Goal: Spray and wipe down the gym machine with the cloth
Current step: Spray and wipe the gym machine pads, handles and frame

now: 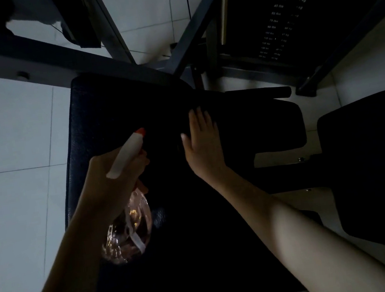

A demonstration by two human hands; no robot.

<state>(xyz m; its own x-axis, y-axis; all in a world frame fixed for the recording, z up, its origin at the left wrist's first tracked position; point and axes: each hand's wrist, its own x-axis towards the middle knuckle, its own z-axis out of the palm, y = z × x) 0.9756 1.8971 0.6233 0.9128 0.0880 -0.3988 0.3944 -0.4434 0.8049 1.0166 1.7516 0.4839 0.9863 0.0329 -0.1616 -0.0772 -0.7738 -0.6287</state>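
Observation:
The gym machine's black padded bench (pixel 97 115) fills the middle of the dim view. My left hand (pixel 114 180) grips a spray bottle (pixel 129 230) with a clear body and a white head. Its orange nozzle (pixel 140 131) points up and away over the pad. My right hand (pixel 203 141) lies flat on the pad just right of the nozzle, fingers stretched out. I cannot make out a cloth under or near it in the dark. A faint wet sheen (pixel 159 217) shows on the pad beside the bottle.
Grey steel frame bars (pixel 23 58) cross above the pad. The weight stack (pixel 278 25) with printed numbers stands at the top right. A second black pad (pixel 375 156) sits to the right. White floor tiles (pixel 5 138) lie on the left.

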